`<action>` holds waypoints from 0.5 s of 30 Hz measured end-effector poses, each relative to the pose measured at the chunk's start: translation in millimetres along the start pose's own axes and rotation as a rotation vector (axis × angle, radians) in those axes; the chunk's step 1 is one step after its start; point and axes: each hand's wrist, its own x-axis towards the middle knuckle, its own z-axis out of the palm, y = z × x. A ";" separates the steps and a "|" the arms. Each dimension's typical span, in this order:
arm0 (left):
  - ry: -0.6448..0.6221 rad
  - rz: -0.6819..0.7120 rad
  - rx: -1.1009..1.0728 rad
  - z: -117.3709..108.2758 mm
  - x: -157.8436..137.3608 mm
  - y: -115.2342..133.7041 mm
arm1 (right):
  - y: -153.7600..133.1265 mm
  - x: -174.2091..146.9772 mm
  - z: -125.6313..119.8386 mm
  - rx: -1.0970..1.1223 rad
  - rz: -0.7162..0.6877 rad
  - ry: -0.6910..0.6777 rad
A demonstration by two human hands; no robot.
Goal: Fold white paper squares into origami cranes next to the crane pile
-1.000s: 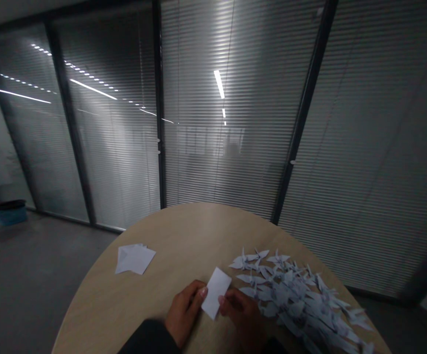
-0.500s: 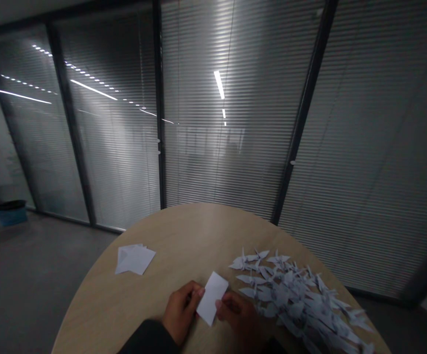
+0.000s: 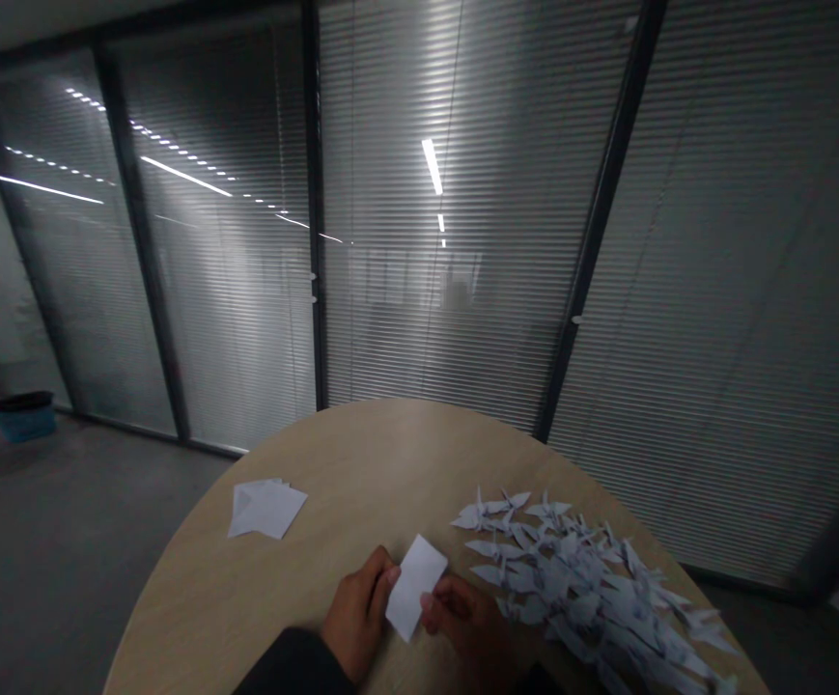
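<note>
Head view: white paper (image 3: pixel 417 579) in fingers (image 3: pixel 429 606), shifted slightly down and left.

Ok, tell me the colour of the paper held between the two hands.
The held paper is plain white; the head view shows it best.

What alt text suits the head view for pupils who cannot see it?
A person's left hand and right hand hold a small white paper rectangle at a round, wood-grained table. Overlapping white paper sheets lie to the left; many folded white paper cranes crowd the right.
</note>
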 end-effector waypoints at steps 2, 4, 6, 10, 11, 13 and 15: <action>0.010 0.005 -0.002 -0.1 -0.4 0.0 | -0.8 -0.3 0.4 -0.005 -0.007 -0.010; 0.016 0.006 -0.012 0.3 -0.1 -0.9 | -0.9 -0.2 0.4 0.001 -0.015 -0.030; 0.021 0.007 -0.034 1.0 0.6 -2.5 | 0.0 0.2 -0.3 0.003 -0.026 -0.044; 0.023 0.034 -0.069 2.0 1.7 -6.6 | 5.2 1.9 -1.7 -0.007 -0.037 -0.047; 0.022 0.051 -0.069 2.1 1.7 -7.6 | 7.0 2.4 -1.8 -0.011 -0.040 -0.042; 0.031 0.087 -0.062 2.0 1.4 -9.4 | 10.1 2.9 -1.3 -0.026 -0.052 -0.035; 0.050 0.103 -0.058 1.8 0.8 -10.4 | 12.1 3.0 -0.1 -0.042 -0.063 -0.028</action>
